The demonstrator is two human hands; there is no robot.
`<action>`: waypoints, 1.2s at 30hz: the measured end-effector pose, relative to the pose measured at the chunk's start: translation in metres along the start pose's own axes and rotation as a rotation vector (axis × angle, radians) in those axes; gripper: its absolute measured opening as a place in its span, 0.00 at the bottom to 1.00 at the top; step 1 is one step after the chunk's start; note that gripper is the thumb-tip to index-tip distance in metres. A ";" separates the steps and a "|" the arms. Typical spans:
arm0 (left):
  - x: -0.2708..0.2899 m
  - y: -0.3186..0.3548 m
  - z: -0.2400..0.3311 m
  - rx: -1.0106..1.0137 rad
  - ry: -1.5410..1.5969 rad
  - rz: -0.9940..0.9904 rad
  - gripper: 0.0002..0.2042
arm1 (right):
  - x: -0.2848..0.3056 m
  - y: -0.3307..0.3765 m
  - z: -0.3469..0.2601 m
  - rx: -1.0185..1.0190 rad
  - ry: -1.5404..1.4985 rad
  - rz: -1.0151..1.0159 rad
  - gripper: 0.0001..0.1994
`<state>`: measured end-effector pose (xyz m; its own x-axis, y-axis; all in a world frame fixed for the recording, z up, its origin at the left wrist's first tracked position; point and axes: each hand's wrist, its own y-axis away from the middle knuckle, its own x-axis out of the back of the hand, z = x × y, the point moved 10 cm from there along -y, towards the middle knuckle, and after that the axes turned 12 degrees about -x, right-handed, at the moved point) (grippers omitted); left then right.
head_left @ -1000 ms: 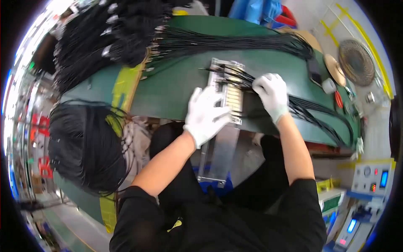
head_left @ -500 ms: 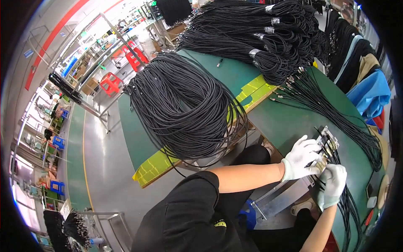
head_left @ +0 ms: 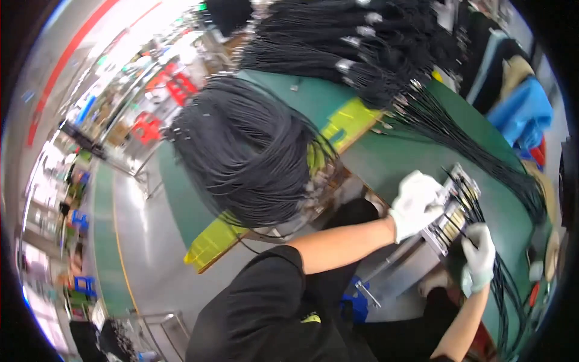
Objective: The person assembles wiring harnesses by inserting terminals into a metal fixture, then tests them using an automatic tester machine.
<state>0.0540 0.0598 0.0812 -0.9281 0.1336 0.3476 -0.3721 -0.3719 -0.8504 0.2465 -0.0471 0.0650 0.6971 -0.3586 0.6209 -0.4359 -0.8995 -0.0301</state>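
A metal fixture [head_left: 435,240] with slots stands at the edge of the green table, and several black cables [head_left: 476,208] lie across it. My left hand [head_left: 416,205], in a white glove, is at the fixture's left side. Its fingers reach toward the metal, with the thumb apart from them; nothing shows in that hand, though motion softens its outline. On the near right side, my gloved right hand [head_left: 480,256] has its fingers curled around black cable beside the fixture. Its palm side is hidden. More cable hangs down past this hand along the table.
A big coil of black cables [head_left: 253,157] covers the left table. Tied cable bundles [head_left: 338,42] pile up at the back, and loose cables [head_left: 476,139] fan along the right table. Yellow tape [head_left: 214,244] edges the left table. Blue cloth [head_left: 525,111] hangs far right.
My left hand has drawn back leftward from the cables to the fixture's side, uncovering more of it. My right hand has parted from the left. The whole view has shifted and blurred.
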 end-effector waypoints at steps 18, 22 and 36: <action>-0.029 0.022 -0.026 0.182 0.047 -0.310 0.08 | -0.009 0.004 -0.013 0.327 0.475 0.045 0.04; -0.031 0.024 -0.028 0.166 0.013 -0.319 0.08 | -0.011 0.003 -0.010 0.330 0.548 0.027 0.05; -0.068 0.021 0.030 -0.124 -0.150 -0.663 0.19 | -0.015 0.005 -0.010 0.257 0.546 0.047 0.06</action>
<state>0.1099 0.0151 0.0522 -0.4948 0.1647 0.8532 -0.8677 -0.1463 -0.4750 0.2282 -0.0442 0.0637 0.2576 -0.2803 0.9247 -0.2605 -0.9417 -0.2129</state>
